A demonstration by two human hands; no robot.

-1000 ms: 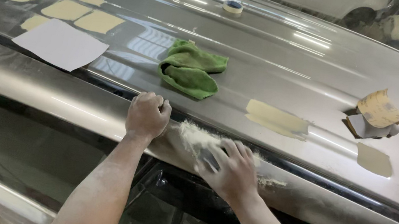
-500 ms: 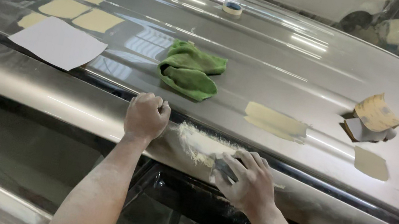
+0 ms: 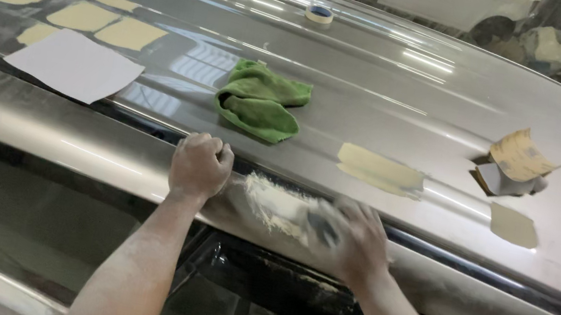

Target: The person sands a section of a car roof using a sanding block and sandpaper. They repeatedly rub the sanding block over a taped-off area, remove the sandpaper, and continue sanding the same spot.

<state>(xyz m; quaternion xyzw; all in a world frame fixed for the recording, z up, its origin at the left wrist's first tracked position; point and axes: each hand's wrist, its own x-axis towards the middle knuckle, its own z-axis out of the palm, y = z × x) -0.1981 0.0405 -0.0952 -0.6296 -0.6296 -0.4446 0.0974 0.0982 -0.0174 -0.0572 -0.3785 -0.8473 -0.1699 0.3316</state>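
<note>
On the car roof (image 3: 403, 71), near its front edge, the right hand (image 3: 357, 244) is closed around a blurred sanding block (image 3: 319, 222) on a white filler patch (image 3: 272, 202). The left hand (image 3: 200, 165) rests fisted just beside it. Behind lie a green cloth (image 3: 259, 104), a white sheet (image 3: 74, 66), sandpaper (image 3: 517, 165) and a tape roll (image 3: 319, 14). Since half a second ago, the right hand sits slightly further right.

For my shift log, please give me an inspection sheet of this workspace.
Surface: grey car roof, dusty, with tan filler patches.
Job's things: whitish filler spot on the roof edge; dark sanding block, blurred.
Clutter: green cloth, white sheet, sandpaper pieces, tape roll.
Grippers: left hand fisted on the edge; right hand on the block.
Cables: nothing seen.
Surroundings: another vehicle behind, dim.
</note>
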